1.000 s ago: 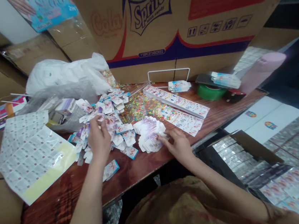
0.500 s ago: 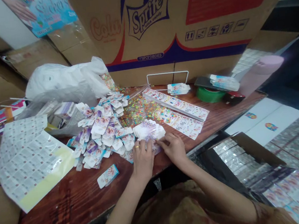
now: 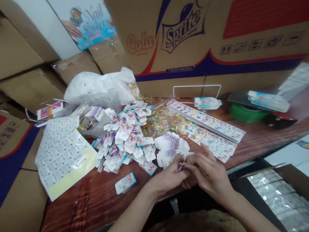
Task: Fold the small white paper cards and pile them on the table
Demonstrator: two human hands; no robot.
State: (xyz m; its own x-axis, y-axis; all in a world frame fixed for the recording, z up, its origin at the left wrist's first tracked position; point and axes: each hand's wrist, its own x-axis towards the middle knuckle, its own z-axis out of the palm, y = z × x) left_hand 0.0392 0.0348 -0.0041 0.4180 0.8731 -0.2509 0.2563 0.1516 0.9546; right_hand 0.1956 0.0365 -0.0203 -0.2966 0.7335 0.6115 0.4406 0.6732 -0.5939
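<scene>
My left hand (image 3: pixel 171 175) and my right hand (image 3: pixel 209 171) meet near the table's front edge. Between their closed fingers is a small white and purple card box (image 3: pixel 181 164), mostly covered by the fingertips. Just beyond lies a fanned stack of flat white and purple card boxes (image 3: pixel 172 147). To its left a heap of small printed card boxes (image 3: pixel 127 132) covers the table, and one more box (image 3: pixel 125 183) lies apart in front. Small colourful beads (image 3: pixel 157 121) in clear plastic are behind the stack, beside long printed sticker strips (image 3: pixel 209 124).
A large cardboard carton (image 3: pixel 186 49) stands along the back. Sticker sheets (image 3: pixel 64 159) and a white plastic bag (image 3: pixel 95 85) are at left. Green tape (image 3: pixel 246 113) sits at right, near a pink bottle (image 3: pixel 308 96). An open box of clear packets (image 3: pixel 274 191) is lower right.
My hands have lifted a small card box off the stack area and come together around it. The view has turned left, so everything sits farther right in the picture.
</scene>
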